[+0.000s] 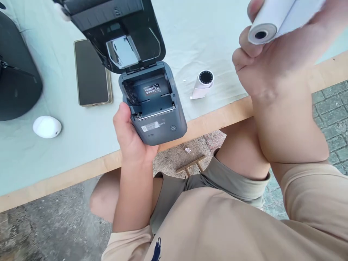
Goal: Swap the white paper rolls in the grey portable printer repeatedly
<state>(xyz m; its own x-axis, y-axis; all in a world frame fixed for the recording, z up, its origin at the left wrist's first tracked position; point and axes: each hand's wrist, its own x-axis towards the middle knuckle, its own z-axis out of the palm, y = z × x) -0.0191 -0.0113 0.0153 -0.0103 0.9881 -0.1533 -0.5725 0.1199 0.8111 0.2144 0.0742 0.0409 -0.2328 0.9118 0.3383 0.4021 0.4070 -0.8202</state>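
Head view: left hand point(133, 136) has the printer point(163, 132) gripped from the near left, thumb along its side, other fingers mostly hidden, so can't tell their exact pos. Printer is over the near edge of the counter point(95, 177), approx. mid-scene; can't tell if its base touches the cloth point(228, 40). Lid point(133, 32) is up, leaning to the far left, and the bay point(152, 94) faces the camera w/ its inner label visible. Power btn point(173, 128) is at the near end.

Right hand point(268, 72) is up at the far right, well apart from the printer, fingers curled around a white paper roll point(274, 14), w/ a loose flap of paper on its right side; roll is partly out of frame.

Progress, as far as I can judge: lid opening = done, roll = in hand w/ paper end loose. Not done: roll isn't in the bay, lid isn't down.

Other stuff: small tube point(201, 88) w/ black end stands just right of the printer; phone point(92, 74) lies left of it; white case point(47, 127) is nearer & farther left; big black item point(19, 72) at the left edge, ID unclear.
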